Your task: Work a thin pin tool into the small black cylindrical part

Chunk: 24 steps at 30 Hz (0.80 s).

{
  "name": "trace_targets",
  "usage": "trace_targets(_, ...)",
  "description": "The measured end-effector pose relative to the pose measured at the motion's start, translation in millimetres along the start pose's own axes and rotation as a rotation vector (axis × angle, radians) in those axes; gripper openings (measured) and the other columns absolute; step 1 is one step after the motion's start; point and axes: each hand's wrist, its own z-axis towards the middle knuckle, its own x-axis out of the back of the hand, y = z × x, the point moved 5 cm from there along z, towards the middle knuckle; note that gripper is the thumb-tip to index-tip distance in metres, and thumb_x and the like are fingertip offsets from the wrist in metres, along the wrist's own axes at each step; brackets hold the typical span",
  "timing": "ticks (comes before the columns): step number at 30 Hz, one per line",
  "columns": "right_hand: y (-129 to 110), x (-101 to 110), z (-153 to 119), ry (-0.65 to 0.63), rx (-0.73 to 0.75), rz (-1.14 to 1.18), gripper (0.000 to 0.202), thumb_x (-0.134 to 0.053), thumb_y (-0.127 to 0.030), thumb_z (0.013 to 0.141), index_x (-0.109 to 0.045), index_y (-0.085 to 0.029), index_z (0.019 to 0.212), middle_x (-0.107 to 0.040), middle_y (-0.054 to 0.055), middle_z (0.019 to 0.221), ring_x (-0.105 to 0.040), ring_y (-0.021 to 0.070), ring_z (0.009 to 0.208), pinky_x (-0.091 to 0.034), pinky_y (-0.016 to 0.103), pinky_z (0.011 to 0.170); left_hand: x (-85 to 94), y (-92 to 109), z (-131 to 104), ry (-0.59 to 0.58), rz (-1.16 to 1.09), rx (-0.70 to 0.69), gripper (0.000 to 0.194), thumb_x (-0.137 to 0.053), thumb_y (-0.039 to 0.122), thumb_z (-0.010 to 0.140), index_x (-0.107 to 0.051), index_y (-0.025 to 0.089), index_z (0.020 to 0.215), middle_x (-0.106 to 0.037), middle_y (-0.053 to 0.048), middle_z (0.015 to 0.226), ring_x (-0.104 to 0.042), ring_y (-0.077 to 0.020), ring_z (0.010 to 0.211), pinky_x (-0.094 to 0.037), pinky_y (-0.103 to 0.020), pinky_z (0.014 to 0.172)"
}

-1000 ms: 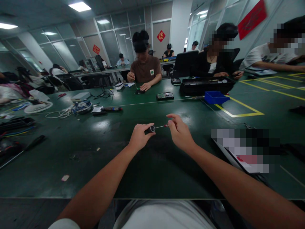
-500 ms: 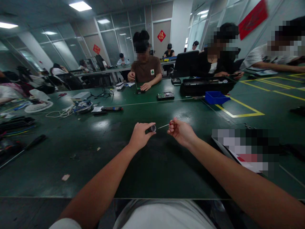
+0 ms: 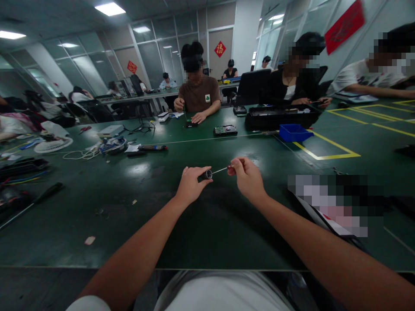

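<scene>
My left hand (image 3: 191,185) is closed round a small black cylindrical part (image 3: 206,174), pinching it between thumb and fingers above the table. Its round, light-rimmed end faces right. A thin screwdriver (image 3: 219,170) with a red handle is gripped by my right hand (image 3: 247,177), the handle mostly covered by the fingers. The metal shaft points left, and its tip meets the open end of the cylinder. Whether the tip sits inside or just touches the rim, I cannot tell.
Beyond my hands lie a pen-like electric screwdriver (image 3: 152,147), a circuit board unit (image 3: 225,129) and a blue bin (image 3: 295,132). Tangled cables (image 3: 112,145) and a long screwdriver (image 3: 35,201) are left. A co-worker (image 3: 199,95) sits opposite. A blurred-out item (image 3: 324,207) lies right.
My right hand has turned and brought the screwdriver left, so its tip now reaches the cylinder's end instead of standing apart from it. The left hand has stayed in place.
</scene>
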Motion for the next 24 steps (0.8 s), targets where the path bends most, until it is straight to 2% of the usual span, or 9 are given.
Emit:
trace_targets(5,-14,1,-6,0.001,0.115,-0.137,0.027,-0.048,-0.045,0.097,-0.06,-0.021,0.096,-0.071,0.005,0.081,-0.069,0.0196,0.075,-0.053,0.036,0.071,0.4,0,1,0.005,0.012,0.002,0.044,-0.075,0.03,0.084,-0.065,0.03,0.126,-0.071,-0.005,0.121,-0.061,-0.0253,0.114,-0.03,-0.056,0.111)
trace_targets(10,-15,-2,-4,-0.059,0.098,-0.146,0.028,-0.047,-0.045,0.096,-0.06,-0.021,0.092,-0.071,0.005,0.076,-0.068,0.0189,0.069,-0.053,0.033,0.066,-0.2,-2,1,0.002,-0.001,0.005,0.043,-0.076,0.028,0.083,-0.066,0.029,0.125,-0.071,-0.005,0.121,-0.061,-0.0253,0.114,-0.032,-0.055,0.11)
trace_targets(16,-18,-1,-7,-0.004,0.148,-0.172,0.026,-0.047,-0.044,0.097,-0.059,-0.021,0.094,-0.072,0.005,0.081,-0.07,0.0196,0.073,-0.054,0.034,0.068,-0.3,-2,2,0.013,-0.036,-0.017,0.043,-0.076,0.028,0.083,-0.066,0.028,0.125,-0.071,-0.005,0.121,-0.062,-0.0243,0.112,-0.035,-0.051,0.108)
trace_targets(21,-15,-4,-8,-0.05,0.13,-0.14,0.024,-0.048,-0.043,0.097,-0.059,-0.022,0.093,-0.072,0.004,0.079,-0.07,0.0192,0.072,-0.054,0.034,0.069,-0.3,-5,2,0.019,-0.042,0.0,0.044,-0.076,0.026,0.082,-0.067,0.027,0.125,-0.072,-0.005,0.119,-0.063,-0.0241,0.108,-0.042,-0.046,0.101)
trace_targets(24,-16,-1,-7,-0.012,0.149,-0.148,0.024,-0.048,-0.042,0.097,-0.059,-0.022,0.094,-0.073,0.005,0.081,-0.071,0.0196,0.075,-0.054,0.035,0.071,-0.5,-5,2,0.014,-0.049,0.015,0.045,-0.076,0.027,0.082,-0.067,0.027,0.126,-0.072,-0.005,0.119,-0.063,-0.024,0.106,-0.044,-0.044,0.099)
